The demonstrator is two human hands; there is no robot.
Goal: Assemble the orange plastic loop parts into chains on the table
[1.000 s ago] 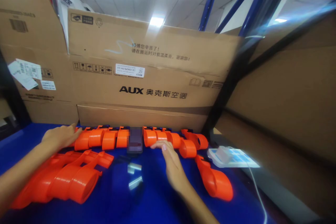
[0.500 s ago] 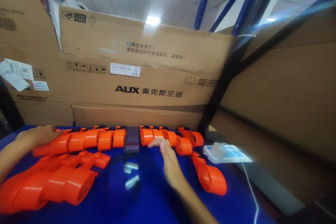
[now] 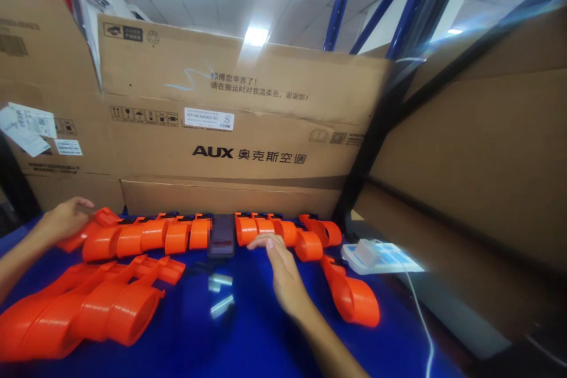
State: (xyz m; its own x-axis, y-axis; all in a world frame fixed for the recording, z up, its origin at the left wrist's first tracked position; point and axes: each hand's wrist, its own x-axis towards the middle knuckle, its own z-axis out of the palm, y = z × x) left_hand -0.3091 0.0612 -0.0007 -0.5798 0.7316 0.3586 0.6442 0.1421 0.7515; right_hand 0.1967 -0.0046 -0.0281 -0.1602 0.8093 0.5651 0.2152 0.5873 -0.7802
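My left hand (image 3: 66, 220) is at the left end of a back row of orange plastic tape dispensers (image 3: 153, 235), its fingers apart. Beside its thumb, a tilted orange tape dispenser (image 3: 76, 240) lies partly behind the row's end; whether the thumb touches it is unclear. My right hand (image 3: 283, 269) is open, fingers stretched forward, just in front of the row's right part and holding nothing. Between the hands, a dark phone-like device (image 3: 222, 237) stands in the row. A front group of orange tape dispensers (image 3: 95, 313) lies nested together at the left.
Small shiny pieces (image 3: 221, 306) lie on the blue tabletop (image 3: 195, 342). A single orange tape dispenser (image 3: 357, 301) lies at right, near a white power strip (image 3: 381, 257) with a cable. Cardboard panels (image 3: 248, 130) stand behind, beside a dark rack post (image 3: 361, 180).
My left hand has lifted slightly and its fingers have spread from the orange tape dispensers. The dispenser at the row's left end now shows its raised end. My right hand has hardly moved.
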